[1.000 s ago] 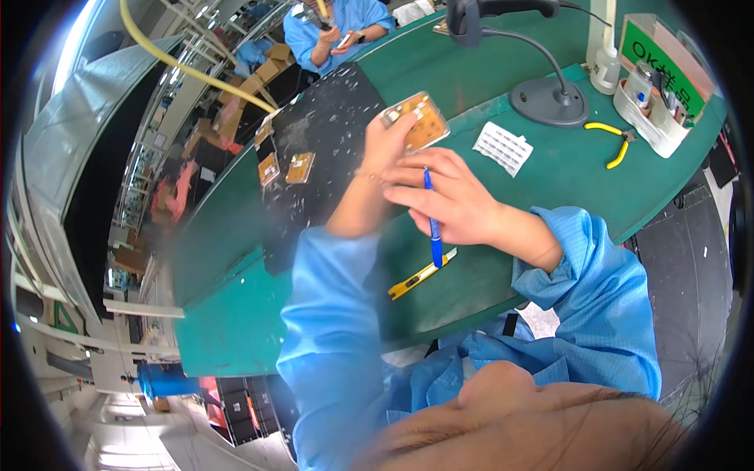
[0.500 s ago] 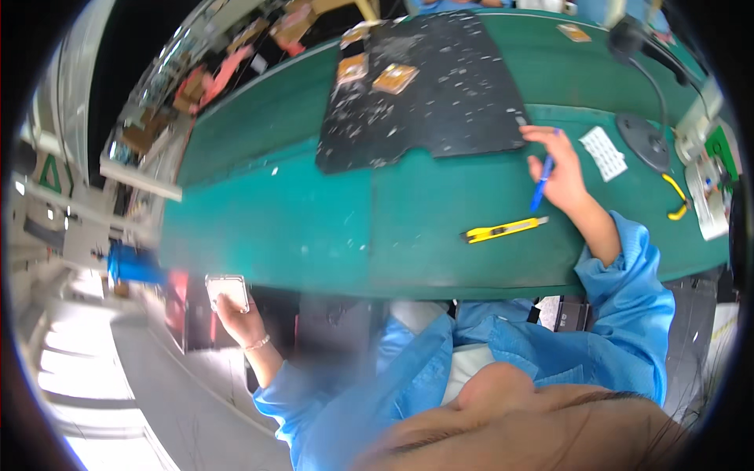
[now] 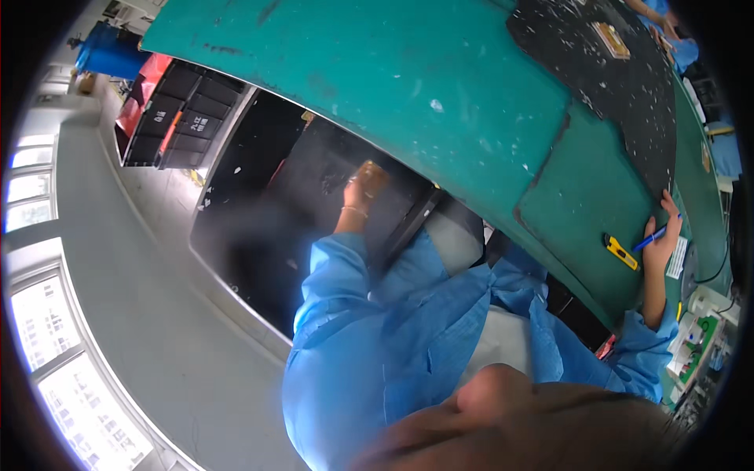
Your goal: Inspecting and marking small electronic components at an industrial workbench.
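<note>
My left hand (image 3: 357,195) grips a small flat brownish packet (image 3: 372,177) beside the table's front edge, above a dark surface (image 3: 306,177) lower than the tabletop. A bracelet circles that wrist. On the right, my right hand (image 3: 661,235) rests on the green table (image 3: 440,86) with a blue pen (image 3: 656,235) held in it, its fingertips by the edge of the black mat (image 3: 628,118). A yellow utility knife (image 3: 620,252) lies just left of this hand. Another small amber packet (image 3: 611,41) lies on the mat.
Black crates (image 3: 184,118) with something red stand off the table's left end, near a blue cylindrical object (image 3: 110,53). A white printed sheet (image 3: 677,259) and a dark stand base (image 3: 691,271) are right of my right hand. Another person's arm (image 3: 656,16) shows at the far right.
The view has swung left and down. My left hand, still holding the packet, is now over the dark surface below the table edge. My right hand keeps the pen near the mat.
</note>
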`<state>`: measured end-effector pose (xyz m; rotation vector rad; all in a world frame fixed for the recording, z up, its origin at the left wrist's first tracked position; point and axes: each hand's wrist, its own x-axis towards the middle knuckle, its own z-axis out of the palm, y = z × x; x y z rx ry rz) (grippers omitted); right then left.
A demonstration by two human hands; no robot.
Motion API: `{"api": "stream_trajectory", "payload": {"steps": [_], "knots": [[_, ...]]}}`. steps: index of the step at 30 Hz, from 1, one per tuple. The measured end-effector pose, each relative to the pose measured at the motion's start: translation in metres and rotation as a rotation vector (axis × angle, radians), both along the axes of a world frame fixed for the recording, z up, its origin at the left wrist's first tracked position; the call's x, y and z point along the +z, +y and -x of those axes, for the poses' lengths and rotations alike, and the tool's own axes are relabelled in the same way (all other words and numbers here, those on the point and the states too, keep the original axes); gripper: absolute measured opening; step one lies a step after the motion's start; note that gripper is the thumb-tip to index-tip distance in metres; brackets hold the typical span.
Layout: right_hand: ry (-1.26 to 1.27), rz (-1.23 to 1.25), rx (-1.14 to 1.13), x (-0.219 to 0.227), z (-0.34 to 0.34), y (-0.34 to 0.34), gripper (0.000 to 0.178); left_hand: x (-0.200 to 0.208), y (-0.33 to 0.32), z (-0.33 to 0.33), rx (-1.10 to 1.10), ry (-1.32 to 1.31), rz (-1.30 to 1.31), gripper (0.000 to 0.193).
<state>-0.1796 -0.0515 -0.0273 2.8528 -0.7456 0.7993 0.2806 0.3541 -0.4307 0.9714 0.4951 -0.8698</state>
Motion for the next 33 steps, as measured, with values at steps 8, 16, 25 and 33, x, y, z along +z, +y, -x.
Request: {"api": "stream_trajectory", "payload": {"steps": [8, 16, 25, 33], "knots": [[0.014, -0.074, -0.139, 0.008, -0.010, 0.017, 0.040, -0.051, -0.055, 0.056, -0.555, -0.152, -0.185, 0.026], [-0.083, -0.125, -0.082, 0.020, -0.020, 0.015, 0.039, -0.063, 0.011, 0.006, -0.578, -0.482, -0.481, 0.037], [-0.189, -0.051, -0.133, 0.017, 0.009, 0.015, 0.034, 0.261, -0.013, -0.054, 0.697, -0.697, -0.333, 0.011], [-0.520, -0.104, -0.003, -0.001, 0.026, 0.005, 0.026, 0.452, -0.151, 0.012, 0.467, -1.883, -0.148, 0.011]]}}
